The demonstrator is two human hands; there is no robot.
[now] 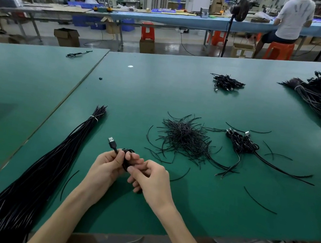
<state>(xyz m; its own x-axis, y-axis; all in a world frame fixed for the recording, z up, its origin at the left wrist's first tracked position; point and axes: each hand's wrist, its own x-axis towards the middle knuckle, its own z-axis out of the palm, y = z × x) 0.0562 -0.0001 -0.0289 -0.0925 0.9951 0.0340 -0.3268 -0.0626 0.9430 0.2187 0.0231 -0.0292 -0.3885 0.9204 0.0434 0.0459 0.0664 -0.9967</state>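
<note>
**Coiled USB cable at a workshop surface.** A black USB cable (126, 159) is held just above the green surface (181, 95), pinched between the curled fingers of the left hand (107, 165) and the right hand (151, 180). A tied cable bundle (40, 164) is laid at the left, and a heap of short ties (184, 138) beyond. A long blue bench (194, 20), orange stools (148, 31) and cardboard boxes (67, 37) are seen behind.

thin black USB cable with silver metal plug (125, 156) | coiled into a small loop | plug sticks up far-left | near centre, above green table
</note>
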